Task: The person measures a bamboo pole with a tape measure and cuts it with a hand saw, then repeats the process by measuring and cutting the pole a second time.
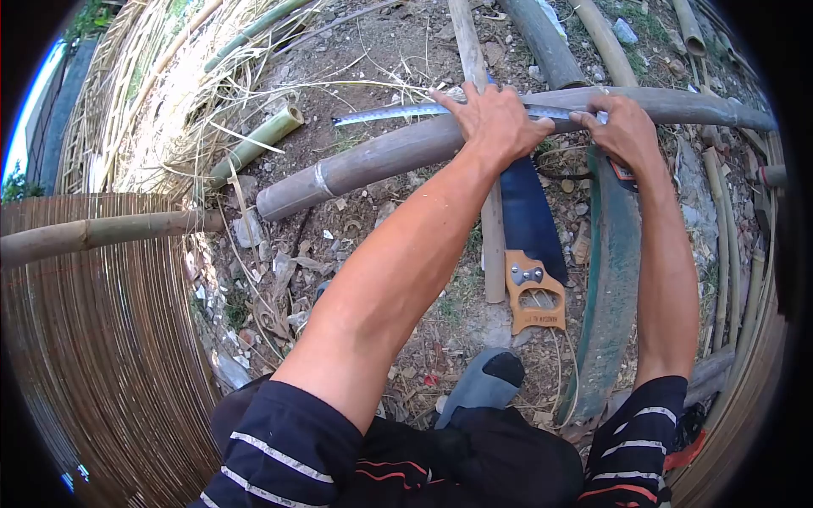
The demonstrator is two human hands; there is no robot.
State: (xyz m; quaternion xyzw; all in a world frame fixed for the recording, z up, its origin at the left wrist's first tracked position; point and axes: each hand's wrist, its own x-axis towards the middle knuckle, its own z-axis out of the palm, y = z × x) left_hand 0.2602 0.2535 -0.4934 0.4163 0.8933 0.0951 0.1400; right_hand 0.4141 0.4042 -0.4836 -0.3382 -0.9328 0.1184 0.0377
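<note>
A thick grey-brown bamboo pole [385, 158] lies across the ground. Along it runs a metal measuring tape [394, 113], its free end sticking out to the left. My left hand [498, 118] rests over the pole with its fingers spread, thumb and fingers at the tape. At the right, my right hand [621, 131] is closed on the tape, with part of the tape case showing under the wrist. Below the pole lies a handsaw with a dark blade [527, 216] and a wooden handle [535, 292], beside a narrow wooden strip [493, 245].
A split green bamboo piece [611, 296] lies right of the saw. Short cut bamboo [267, 140] and dry strips are at the left, above a slatted mat [93, 339]. More poles [542, 38] lie at the top. A grey shoe [483, 388] stands on stony soil.
</note>
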